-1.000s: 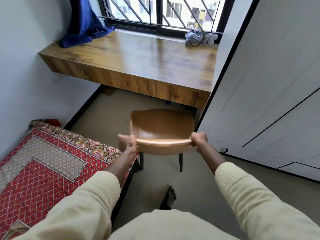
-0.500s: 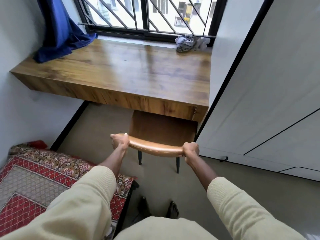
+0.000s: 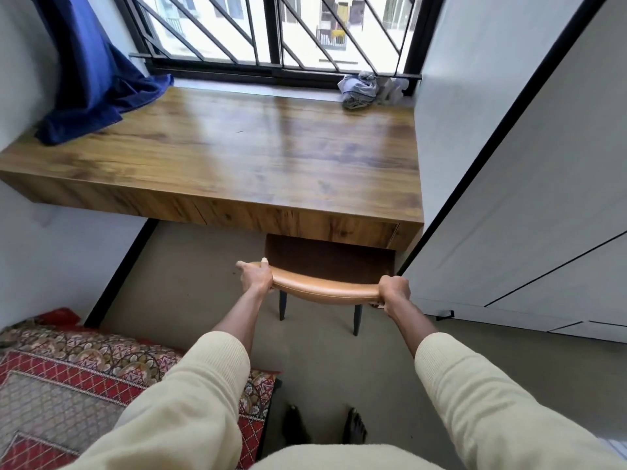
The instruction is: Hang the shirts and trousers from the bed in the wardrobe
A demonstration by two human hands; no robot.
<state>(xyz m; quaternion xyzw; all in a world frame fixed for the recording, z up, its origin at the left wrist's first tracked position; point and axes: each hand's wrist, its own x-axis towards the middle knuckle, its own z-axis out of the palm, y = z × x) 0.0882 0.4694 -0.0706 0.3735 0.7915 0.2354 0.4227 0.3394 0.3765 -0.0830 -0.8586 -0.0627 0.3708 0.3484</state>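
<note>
Home bedroom, patterned bed (image 3: pixel 84 385), white wardrobe (image 3: pixel 529 198), wooden desk (image 3: pixel 237 154) under barred window (image 3: pixel 271 28)

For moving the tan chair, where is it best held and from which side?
By the curved top rail of the chair, from behind, one of the hands at each end, as the left hand and right hand do. The seat lies under the desk, leaving only the back reachable.

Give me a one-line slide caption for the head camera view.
Both hands, left hand and right hand, grip the chair backrest, its seat tucked under the wooden desk.
</note>
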